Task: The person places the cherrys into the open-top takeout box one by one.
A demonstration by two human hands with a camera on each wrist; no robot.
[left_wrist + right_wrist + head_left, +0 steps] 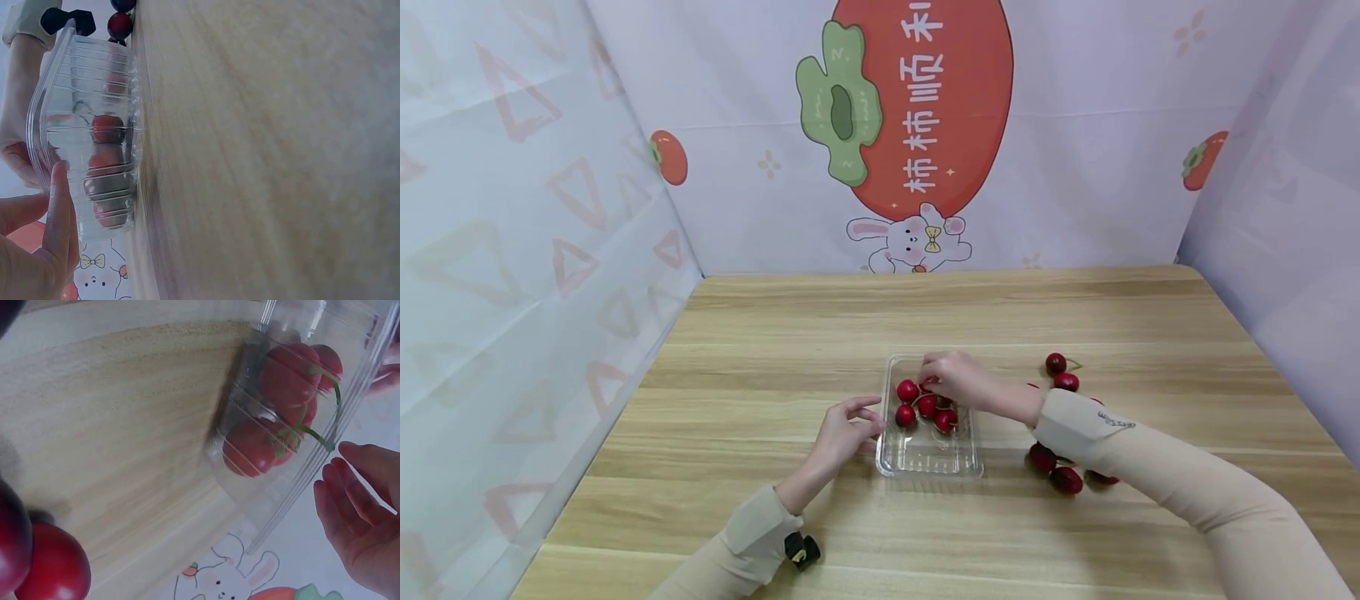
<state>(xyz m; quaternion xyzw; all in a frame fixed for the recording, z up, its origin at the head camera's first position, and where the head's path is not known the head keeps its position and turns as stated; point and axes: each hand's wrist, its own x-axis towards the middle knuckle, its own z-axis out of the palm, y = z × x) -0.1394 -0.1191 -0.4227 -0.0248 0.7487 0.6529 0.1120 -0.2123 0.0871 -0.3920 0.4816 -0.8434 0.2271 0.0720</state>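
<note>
A clear plastic tray (921, 460) stands on the table with several red cherries (906, 415) in its far half. My left hand (844, 432) is at the tray's left side, its extended fingers touching the rim and wall. Over the far right part of the tray is my right hand (958, 379), fingers pointing down among the cherries. In the right wrist view its thumb and fingertips stand slightly apart, right at the end of a green cherry stem (317, 436) by the rim. That stem's cherry (247, 449) lies low in the tray.
Several loose dark red cherries (1066, 480) lie on the wooden table (760, 333) to the right of the tray, partly hidden under the right forearm. Two more cherries (1056, 363) are farther back. Printed cloth walls (737, 217) border the table. A black device (802, 551) is on the left wrist.
</note>
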